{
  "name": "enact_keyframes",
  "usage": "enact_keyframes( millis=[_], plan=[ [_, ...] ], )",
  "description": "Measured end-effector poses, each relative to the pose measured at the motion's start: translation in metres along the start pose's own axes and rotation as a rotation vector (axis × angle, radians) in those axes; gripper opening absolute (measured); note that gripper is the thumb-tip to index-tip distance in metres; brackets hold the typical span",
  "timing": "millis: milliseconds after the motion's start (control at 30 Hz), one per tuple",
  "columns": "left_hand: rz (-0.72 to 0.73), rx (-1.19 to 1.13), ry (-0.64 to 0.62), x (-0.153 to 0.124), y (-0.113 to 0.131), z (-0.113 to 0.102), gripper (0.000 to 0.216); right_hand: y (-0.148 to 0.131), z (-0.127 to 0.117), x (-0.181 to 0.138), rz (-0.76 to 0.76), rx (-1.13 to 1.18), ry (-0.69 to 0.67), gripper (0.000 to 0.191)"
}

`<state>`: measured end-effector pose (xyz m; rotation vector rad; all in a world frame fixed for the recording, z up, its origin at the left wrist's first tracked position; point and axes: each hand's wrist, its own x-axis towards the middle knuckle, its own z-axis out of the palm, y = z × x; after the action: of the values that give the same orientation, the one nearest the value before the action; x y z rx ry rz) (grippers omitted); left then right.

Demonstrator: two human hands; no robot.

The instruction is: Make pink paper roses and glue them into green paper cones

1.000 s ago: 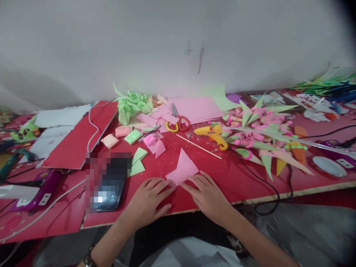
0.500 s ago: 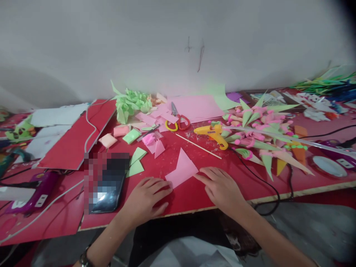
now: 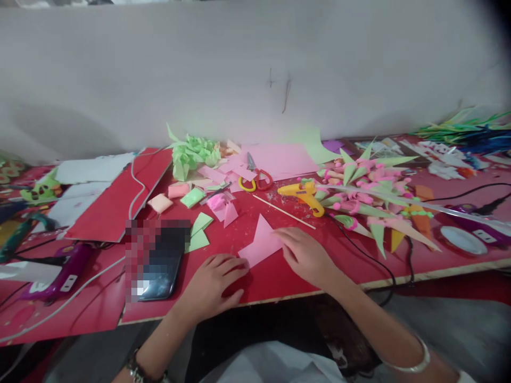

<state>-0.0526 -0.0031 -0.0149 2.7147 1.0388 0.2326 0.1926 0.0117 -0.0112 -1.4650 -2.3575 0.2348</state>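
A pink piece of paper (image 3: pixel 260 246) lies on the red tabletop in front of me, with one point facing the wall. My left hand (image 3: pixel 219 277) rests palm down, fingers stretched, its fingertips at the paper's lower left corner. From the other side, my right hand (image 3: pixel 306 254) lies over the paper's right edge, its extended fingers pressing on it. Neither hand is closed round anything. Beyond the paper lies a thin wooden stick (image 3: pixel 284 211). A yellow glue gun (image 3: pixel 305 196) lies to the stick's right, and scissors (image 3: pixel 255 175) with yellow and red handles lie further back.
A phone (image 3: pixel 163 260) and folded green paper (image 3: pixel 198 234) lie on the left. Finished paper cones (image 3: pixel 359 197) pile up at the right, near a white oval dish (image 3: pixel 463 240). Clay packets (image 3: pixel 192 197) and pink sheets (image 3: pixel 279 159) sit further back. Cables cross both sides.
My right hand has slid left and slightly away from me, further over the pink paper. My left hand has hardly moved. The view has tilted up a little.
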Motion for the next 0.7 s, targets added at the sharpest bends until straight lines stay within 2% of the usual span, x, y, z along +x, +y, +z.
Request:
enact_keyframes(
  millis=[133, 233, 333, 467, 533, 633, 700],
  plan=[
    [0.0, -0.025, 0.005, 0.003, 0.003, -0.006, 0.034, -0.002, 0.004, 0.018, -0.121, 0.127, -0.167, 0.054],
    [-0.005, -0.076, 0.013, 0.007, 0.007, -0.009, 0.03, -0.002, 0.0, 0.028, -0.138, 0.115, -0.291, 0.049],
    [-0.023, -0.128, 0.103, 0.015, 0.011, -0.012, 0.027, -0.004, -0.008, 0.034, -0.162, 0.113, -0.34, 0.034],
    [-0.051, -0.14, 0.315, 0.031, 0.018, -0.017, 0.023, -0.008, -0.018, 0.035, -0.166, 0.11, -0.223, 0.018],
    [-0.046, -0.09, 0.355, 0.042, 0.02, -0.019, 0.022, -0.008, -0.021, 0.034, -0.153, 0.099, -0.116, 0.016],
    [-0.069, 0.038, 0.277, 0.057, 0.022, -0.013, 0.021, -0.003, -0.019, 0.033, -0.135, 0.112, 0.002, 0.016],
    [-0.117, 0.119, 0.188, 0.064, 0.023, -0.004, 0.021, 0.003, -0.015, 0.033, -0.099, 0.164, 0.012, 0.018]
  ],
)
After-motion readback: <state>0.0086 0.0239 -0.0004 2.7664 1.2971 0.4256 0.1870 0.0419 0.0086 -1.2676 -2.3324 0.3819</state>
